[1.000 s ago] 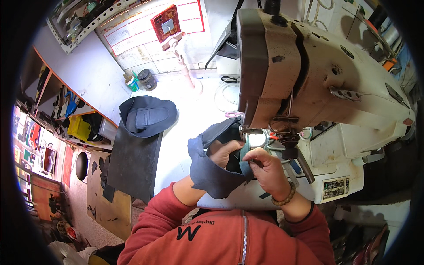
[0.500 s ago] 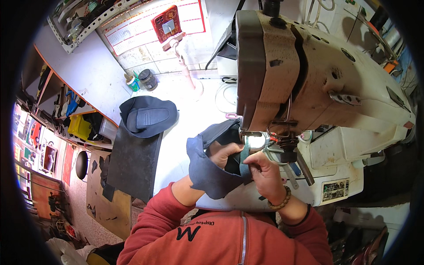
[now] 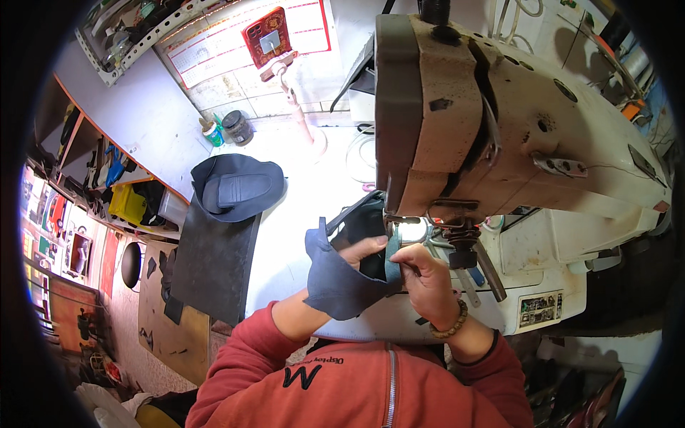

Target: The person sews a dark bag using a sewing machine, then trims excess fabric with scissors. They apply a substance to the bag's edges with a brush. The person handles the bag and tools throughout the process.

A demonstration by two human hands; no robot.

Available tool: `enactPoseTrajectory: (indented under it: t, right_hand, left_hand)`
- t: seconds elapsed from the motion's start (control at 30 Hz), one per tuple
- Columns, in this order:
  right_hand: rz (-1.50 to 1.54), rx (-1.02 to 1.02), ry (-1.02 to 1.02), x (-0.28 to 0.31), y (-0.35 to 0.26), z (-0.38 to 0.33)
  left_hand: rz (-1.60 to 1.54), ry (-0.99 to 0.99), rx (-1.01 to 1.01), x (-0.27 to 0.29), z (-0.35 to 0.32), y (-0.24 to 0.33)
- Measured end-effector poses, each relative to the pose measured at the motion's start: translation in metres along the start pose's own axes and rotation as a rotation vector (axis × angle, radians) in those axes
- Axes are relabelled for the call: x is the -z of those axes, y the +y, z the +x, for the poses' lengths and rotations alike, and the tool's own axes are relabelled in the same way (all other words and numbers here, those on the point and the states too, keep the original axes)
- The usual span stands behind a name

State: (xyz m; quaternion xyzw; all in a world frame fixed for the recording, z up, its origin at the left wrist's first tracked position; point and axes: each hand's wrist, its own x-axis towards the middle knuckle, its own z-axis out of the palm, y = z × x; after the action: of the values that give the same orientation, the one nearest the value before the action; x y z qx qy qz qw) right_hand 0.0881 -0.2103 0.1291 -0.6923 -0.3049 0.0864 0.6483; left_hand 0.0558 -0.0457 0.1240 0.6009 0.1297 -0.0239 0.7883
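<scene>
needle hidden, left hand (image 3: 360, 251) half under dark piece (image 3: 341, 282)

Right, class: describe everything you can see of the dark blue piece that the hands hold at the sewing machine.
The dark blue piece looks like soft leather or cloth, curved and folded like a shoe upper. It sits at the sewing machine, under the lit needle area. The left hand grips it from inside the fold; the right hand pinches its lighter edge strip. Its lower flap hangs over the left forearm.
</scene>
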Motion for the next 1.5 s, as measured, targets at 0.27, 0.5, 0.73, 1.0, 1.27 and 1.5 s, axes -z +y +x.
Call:
enactPoseTrajectory:
  t: [0.27,0.5,0.73,1.0,1.27,1.5]
  right_hand:
    - [-0.093,0.101,-0.052,0.006,-0.006,0.0]
    - [-0.048,0.072,-0.036,0.004,-0.002,-0.003]
    - [0.006,0.037,-0.011,0.002,-0.002,-0.003]
    - [0.038,0.046,0.031,-0.002,-0.002,0.001]
    - [0.003,0.039,0.03,0.003,-0.005,0.002]
    - [-0.04,0.075,0.064,0.001,-0.002,0.004]
  left_hand:
    - [-0.452,-0.164,0.301,0.012,0.005,-0.005]
    - [-0.185,-0.204,0.112,0.013,-0.001,0.0]
    - [0.379,-0.07,-0.139,0.017,0.006,-0.024]
    - [0.587,-0.053,-0.336,0.021,0.012,-0.013]
    - [0.712,0.012,-0.371,0.013,0.009,0.001]
    - [0.854,0.062,-0.495,0.008,0.003,0.014]
